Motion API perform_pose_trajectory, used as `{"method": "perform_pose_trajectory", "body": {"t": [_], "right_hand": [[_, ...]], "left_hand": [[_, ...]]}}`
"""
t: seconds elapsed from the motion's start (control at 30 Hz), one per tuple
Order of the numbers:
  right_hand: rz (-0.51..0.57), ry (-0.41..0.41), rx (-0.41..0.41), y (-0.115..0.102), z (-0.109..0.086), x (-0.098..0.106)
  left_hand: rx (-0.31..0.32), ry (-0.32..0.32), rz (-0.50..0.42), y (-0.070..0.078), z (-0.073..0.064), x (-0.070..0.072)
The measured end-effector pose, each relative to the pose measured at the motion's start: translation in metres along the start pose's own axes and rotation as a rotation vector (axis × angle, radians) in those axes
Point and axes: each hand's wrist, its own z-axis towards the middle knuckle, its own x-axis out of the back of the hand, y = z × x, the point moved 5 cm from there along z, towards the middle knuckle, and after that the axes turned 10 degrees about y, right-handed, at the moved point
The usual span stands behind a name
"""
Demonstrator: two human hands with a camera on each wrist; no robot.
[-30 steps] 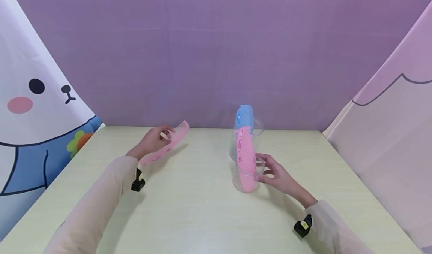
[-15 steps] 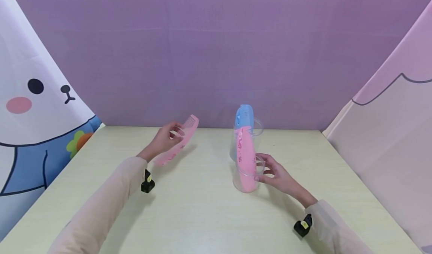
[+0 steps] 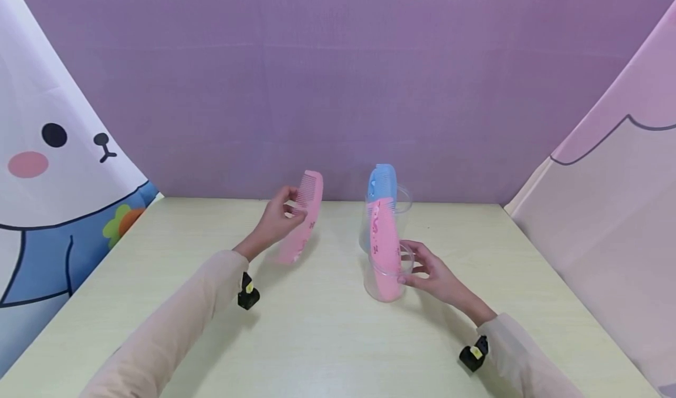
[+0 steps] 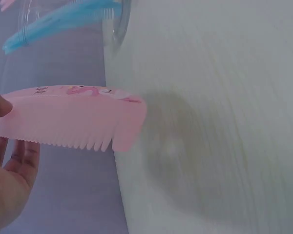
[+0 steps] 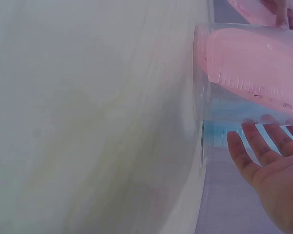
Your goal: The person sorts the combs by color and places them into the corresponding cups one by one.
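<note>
My left hand (image 3: 274, 217) pinches a pink comb (image 3: 307, 222) by its toothed side and holds it tilted above the table. In the left wrist view, flamingo prints show on this comb (image 4: 78, 117). Thumb and fingers of my right hand (image 3: 435, 276) hold the near clear plastic cup (image 3: 371, 286) at its right side, near the rim. Inside that cup stands another pink comb (image 3: 384, 245), leaning slightly. Right behind is a second clear cup (image 3: 403, 215) with a blue comb (image 3: 384, 182) upright in it. The near cup and comb partly hide it.
The pale wooden table (image 3: 317, 339) carries both cups right of its middle. A purple cloth backdrop (image 3: 317, 93) rises at its back edge. Printed cloths hang at the left and right. Each wrist wears a small black camera (image 3: 248, 292).
My left hand has moved right with the pink comb, and the comb has turned from a low slant to steeper. My right hand and both cups have stayed in place.
</note>
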Motion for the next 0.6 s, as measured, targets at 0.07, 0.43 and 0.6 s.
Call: {"method": "perform_pose_trajectory", "body": {"t": [0.07,0.43,0.6], "right_hand": [[0.005,-0.003,-0.002,0.000,0.000,0.000],[0.008,0.001,0.017,0.000,0.000,0.000],[-0.001,0.001,0.033,0.001,0.000,0.001]], "left_hand": [[0.008,0.008,-0.035,0.005,-0.001,-0.004],[-0.007,0.066,-0.200,0.038,-0.004,-0.025],[-0.016,0.105,-0.263,0.055,-0.005,-0.032]]}}
